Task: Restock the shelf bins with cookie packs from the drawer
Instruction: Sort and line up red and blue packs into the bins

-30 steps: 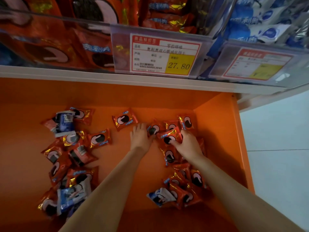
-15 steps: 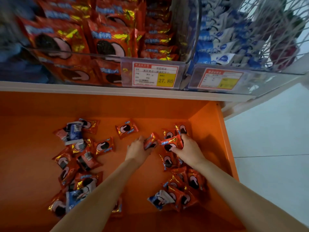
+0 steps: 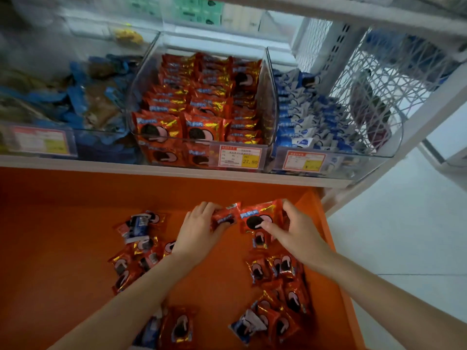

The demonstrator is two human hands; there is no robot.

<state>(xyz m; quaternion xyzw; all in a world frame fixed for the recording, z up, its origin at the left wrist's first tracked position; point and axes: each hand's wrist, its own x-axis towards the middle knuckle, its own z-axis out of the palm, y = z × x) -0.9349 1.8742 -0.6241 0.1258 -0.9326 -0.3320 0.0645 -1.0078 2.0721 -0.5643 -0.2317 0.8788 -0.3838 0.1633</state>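
Both hands are raised a little above the floor of the open orange drawer (image 3: 50,248). My left hand (image 3: 199,229) grips a small red cookie pack (image 3: 225,218). My right hand (image 3: 297,229) pinches a larger red cookie pack (image 3: 257,217), thumb on its front. Several loose red packs (image 3: 275,271) lie under my right forearm, and more red and blue ones (image 3: 137,246) lie to the left. Above the drawer, the clear middle bin (image 3: 271,102) holds rows of the same red packs (image 3: 202,102).
A clear bin of blue and white packs (image 3: 310,117) stands to the right, a bin of blue and brown packs (image 3: 83,102) to the left. Price tags (image 3: 240,157) hang on the bin fronts. A white shelf edge (image 3: 177,171) overhangs the drawer. White floor (image 3: 404,236) lies right.
Both hands closed on red packs and lifted them off the drawer floor. My view tilted up, so the shelf bins now show from above.
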